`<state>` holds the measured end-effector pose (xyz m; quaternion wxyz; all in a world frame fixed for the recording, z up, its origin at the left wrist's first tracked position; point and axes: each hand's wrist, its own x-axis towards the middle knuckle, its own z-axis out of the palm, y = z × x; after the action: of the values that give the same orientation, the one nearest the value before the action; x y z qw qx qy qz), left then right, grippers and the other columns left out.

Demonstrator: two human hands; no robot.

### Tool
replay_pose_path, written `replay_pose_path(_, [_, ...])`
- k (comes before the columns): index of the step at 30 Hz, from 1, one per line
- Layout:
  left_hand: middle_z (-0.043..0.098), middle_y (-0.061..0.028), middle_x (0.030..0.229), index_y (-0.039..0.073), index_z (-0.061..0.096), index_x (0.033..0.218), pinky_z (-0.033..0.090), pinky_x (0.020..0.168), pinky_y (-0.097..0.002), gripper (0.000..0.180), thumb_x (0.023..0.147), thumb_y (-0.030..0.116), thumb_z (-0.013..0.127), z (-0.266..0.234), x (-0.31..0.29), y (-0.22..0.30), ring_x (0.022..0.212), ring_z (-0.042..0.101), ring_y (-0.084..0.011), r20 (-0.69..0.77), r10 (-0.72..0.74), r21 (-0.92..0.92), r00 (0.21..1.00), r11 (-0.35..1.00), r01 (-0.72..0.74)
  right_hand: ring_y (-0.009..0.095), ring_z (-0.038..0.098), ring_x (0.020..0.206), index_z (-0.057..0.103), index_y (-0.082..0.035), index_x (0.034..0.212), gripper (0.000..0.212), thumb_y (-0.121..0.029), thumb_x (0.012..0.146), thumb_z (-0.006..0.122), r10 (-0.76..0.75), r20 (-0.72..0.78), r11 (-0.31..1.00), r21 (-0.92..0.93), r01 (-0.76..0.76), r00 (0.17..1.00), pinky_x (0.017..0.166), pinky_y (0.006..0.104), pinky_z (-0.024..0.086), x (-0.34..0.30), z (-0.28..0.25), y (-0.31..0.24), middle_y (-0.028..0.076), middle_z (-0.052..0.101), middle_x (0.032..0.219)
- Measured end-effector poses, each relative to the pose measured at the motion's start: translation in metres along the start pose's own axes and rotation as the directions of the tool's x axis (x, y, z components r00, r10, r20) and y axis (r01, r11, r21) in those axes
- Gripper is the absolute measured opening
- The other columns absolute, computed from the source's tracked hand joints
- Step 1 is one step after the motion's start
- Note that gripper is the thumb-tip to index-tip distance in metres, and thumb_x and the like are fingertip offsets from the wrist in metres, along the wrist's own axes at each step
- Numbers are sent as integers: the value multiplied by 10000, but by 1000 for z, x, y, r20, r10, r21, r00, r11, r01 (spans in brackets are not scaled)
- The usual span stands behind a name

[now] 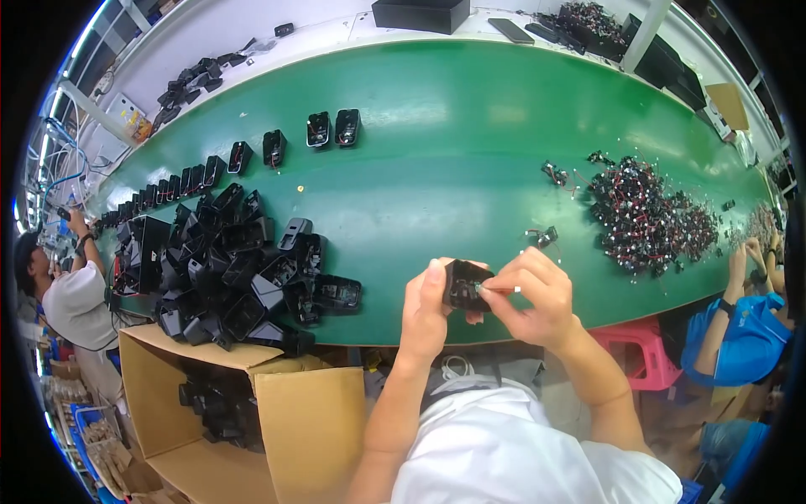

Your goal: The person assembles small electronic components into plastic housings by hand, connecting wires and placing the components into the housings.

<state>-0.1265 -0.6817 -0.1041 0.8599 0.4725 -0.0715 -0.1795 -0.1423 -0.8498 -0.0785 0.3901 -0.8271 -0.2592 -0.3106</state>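
My left hand (425, 309) is closed around a small black plastic housing (463, 287), its open side turned up, just above the table's near edge. At the housing's right side, my right hand (537, 296) pinches a small wired part; its red wire lead (501, 290) with a pale connector end shows between the fingers. How far that part sits inside the housing is hidden by my fingertips. A loose wired component (544, 237) lies on the table just beyond my right hand. To the left of my left hand, a single black housing (337, 292) rests at the pile's edge.
A heap of black housings (227, 260) covers the table's left, with a cardboard box (311, 428) below. Housings (274, 147) form a line on the green table (437, 168). Wired components (646, 218) are heaped right. Co-workers sit at both ends; a pink stool (642, 353) stands right.
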Motion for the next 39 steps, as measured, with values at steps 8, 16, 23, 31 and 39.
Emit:
replay_pose_path(8, [654, -90, 700, 12, 649, 789, 389, 378, -226, 750, 994, 595, 225, -2, 7, -4, 499, 561, -118, -107, -34, 228, 994, 972, 58, 215, 524, 620, 652, -71, 804, 179, -31, 699, 791, 33, 101, 998, 50, -38, 994, 550, 323, 435, -13, 10, -3, 45, 583, 743])
replay_pose_path(16, [634, -105, 790, 51, 516, 931, 355, 320, -199, 648, 1019, 634, 249, -11, 9, -7, 450, 522, -90, 16, -155, 14, 988, 988, 155, 306, 588, 1068, 688, -64, 948, 323, -129, 673, 845, 41, 343, 998, 34, -56, 939, 799, 372, 528, 8, -13, -14, 157, 553, 1293])
replay_pose_path(23, [583, -50, 840, 35, 455, 1312, 383, 461, -203, 528, 1053, 489, 375, -1, 0, 8, 573, 499, -61, 30, -28, 240, 999, 971, 20, 321, 555, 1230, 673, -31, 948, 298, -88, 697, 821, 297, 396, 789, 411, -457, 869, 961, 432, 498, -12, -13, 15, 203, 522, 1368])
replay_pose_path(31, [630, -140, 731, 19, 407, 1379, 463, 614, -384, 462, 1045, 336, 446, -6, 0, 16, 615, 609, -243, 1, 73, 559, 997, 827, -61, 243, 526, 1273, 616, -20, 858, 209, 47, 753, 783, 303, 631, 91, 727, -680, 715, 1050, 410, 438, -19, 6, 26, 222, 458, 1476])
replay_pose_path(39, [623, -100, 818, 4, 586, 1203, 475, 686, -353, 319, 911, 124, 628, -38, -15, 12, 743, 595, -241, -254, 650, 864, 717, 485, -134, 388, 549, 1212, 696, -50, 859, 290, -170, 666, 875, 32, 108, 997, -76, -24, 994, 1016, 455, 440, 86, 40, 85, 182, 595, 1317])
